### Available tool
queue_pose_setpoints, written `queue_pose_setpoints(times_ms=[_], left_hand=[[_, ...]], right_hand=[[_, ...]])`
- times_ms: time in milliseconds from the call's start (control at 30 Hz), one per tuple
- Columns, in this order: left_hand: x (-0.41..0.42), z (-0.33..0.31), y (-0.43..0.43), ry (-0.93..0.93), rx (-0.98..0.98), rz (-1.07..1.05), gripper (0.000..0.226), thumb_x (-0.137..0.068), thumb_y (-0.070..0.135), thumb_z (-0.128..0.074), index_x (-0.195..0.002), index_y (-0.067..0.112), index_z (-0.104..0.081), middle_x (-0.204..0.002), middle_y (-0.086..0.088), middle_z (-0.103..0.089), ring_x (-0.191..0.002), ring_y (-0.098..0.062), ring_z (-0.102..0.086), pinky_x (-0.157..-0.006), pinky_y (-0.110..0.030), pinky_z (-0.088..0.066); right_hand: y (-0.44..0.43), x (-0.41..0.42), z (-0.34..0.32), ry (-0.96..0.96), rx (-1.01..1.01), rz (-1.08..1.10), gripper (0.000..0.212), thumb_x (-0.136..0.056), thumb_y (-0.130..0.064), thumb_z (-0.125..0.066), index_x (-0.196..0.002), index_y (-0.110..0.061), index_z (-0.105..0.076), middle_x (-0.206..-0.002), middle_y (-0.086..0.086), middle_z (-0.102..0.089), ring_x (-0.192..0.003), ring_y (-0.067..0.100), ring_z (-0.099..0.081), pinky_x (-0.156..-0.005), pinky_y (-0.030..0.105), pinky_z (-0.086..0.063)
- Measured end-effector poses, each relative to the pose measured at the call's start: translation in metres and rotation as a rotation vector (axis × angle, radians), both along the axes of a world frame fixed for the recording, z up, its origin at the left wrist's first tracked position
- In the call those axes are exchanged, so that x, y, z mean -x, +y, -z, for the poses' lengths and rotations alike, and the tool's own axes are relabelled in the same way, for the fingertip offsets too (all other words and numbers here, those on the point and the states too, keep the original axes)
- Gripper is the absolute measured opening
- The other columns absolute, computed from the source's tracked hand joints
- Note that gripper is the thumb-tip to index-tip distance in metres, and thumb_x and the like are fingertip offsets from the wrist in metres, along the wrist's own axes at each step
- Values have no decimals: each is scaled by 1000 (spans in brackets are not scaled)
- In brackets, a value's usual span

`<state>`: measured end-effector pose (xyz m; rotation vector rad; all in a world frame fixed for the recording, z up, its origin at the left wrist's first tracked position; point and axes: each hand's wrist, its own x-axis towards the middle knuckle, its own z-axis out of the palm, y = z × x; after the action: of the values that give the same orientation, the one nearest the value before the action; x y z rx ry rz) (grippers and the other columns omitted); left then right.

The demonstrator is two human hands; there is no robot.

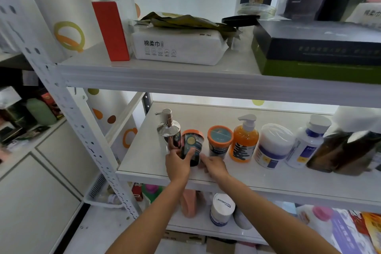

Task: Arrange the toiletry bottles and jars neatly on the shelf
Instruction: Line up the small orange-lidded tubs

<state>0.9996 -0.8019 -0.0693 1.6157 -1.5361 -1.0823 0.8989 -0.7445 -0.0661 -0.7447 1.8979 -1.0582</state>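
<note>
While the left hand (178, 164) wraps the dark jar (192, 145), thumb across its front label and fingers curled round its left side, the jar stands about upright near the front left of the middle shelf (144, 154), its long axis vertical. It lies straight ahead of both hands and just above them. The left hand is the one holding it. The right hand (214, 166) lies low at the jar's right foot with fingers stretched out, and they seem to touch the base without gripping. The jar is squat and dark teal, with an orange lid and a pale round mark on the label. A chrome pump dispenser (169, 128) stands touching or nearly touching it on the left. To the right a small gap separates it from a second jar (219, 140) of the same kind. An orange pump bottle (245, 142), a white tub (272, 146) and a white bottle (307, 142) carry the row on. My guess is the jar needs only a short slide right and back to join that row.
</note>
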Motion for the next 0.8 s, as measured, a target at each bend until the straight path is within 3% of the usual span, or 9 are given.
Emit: queue_pose_setpoints(times_ms=[100, 267, 367, 433, 567, 700, 800], left_hand=[[-4, -1, -5, 46, -29, 19, 52, -78, 45, -71, -110, 4, -65, -111, -9, -68, -103, -25, -63, -88, -35, -50], [-14, 2, -6, 89, 2, 55, 42, -83, 38, -68, -111, 6, -67, -111, -9, -69, -99, -22, -63, -89, -32, -49], [-18, 3, 0, 121, 72, 67, 37, -86, 34, -66, -111, 6, -68, -109, -9, -70, -90, -15, -59, -82, -25, -46], [-19, 4, 3, 145, 101, 69, 35, -86, 32, -65, -111, 6, -68, -108, -9, -70, -89, -13, -58, -82, -24, -45], [-23, 9, 8, 229, 114, 79, 34, -86, 29, -66, -113, 9, -68, -109, -7, -70, -94, -13, -60, -86, -25, -47], [-27, 13, 10, 281, 126, 154, 30, -86, 20, -67, -115, 13, -67, -106, 1, -68, -95, -10, -61, -76, -7, -43], [-26, 14, 8, 198, 136, 253, 31, -86, 14, -66, -117, 12, -65, -105, 4, -66, -96, -9, -60, -73, 0, -41]], right_hand=[[-11, -4, -4, -37, -36, -59, 36, -93, -36, -53, -67, -13, -61, -68, 4, -61, -57, 12, -49, -58, 22, -37], [-8, -7, 1, -13, 19, -24, 28, -89, -36, -61, -82, -9, -66, -64, -1, -59, -60, 11, -51, -61, 22, -39], [-5, -10, 5, -27, 59, 19, 31, -85, -33, -66, -100, -5, -70, -91, 7, -71, -85, 20, -63, -80, 33, -48], [-3, -12, 5, -50, 89, 60, 35, -82, -28, -70, -109, -4, -68, -105, 10, -71, -95, 21, -64, -88, 32, -49], [2, -15, 2, 9, 149, 74, 36, -80, -21, -73, -110, -4, -65, -105, 9, -70, -90, 16, -63, -83, 26, -49], [5, -16, 5, 82, 195, 35, 40, -79, -16, -73, -115, -10, -58, -114, 7, -66, -95, 17, -63, -81, 26, -50], [7, -15, 8, 147, 200, 40, 41, -79, -11, -72, -116, -14, -53, -117, 3, -64, -94, 15, -62, -82, 27, -51]])
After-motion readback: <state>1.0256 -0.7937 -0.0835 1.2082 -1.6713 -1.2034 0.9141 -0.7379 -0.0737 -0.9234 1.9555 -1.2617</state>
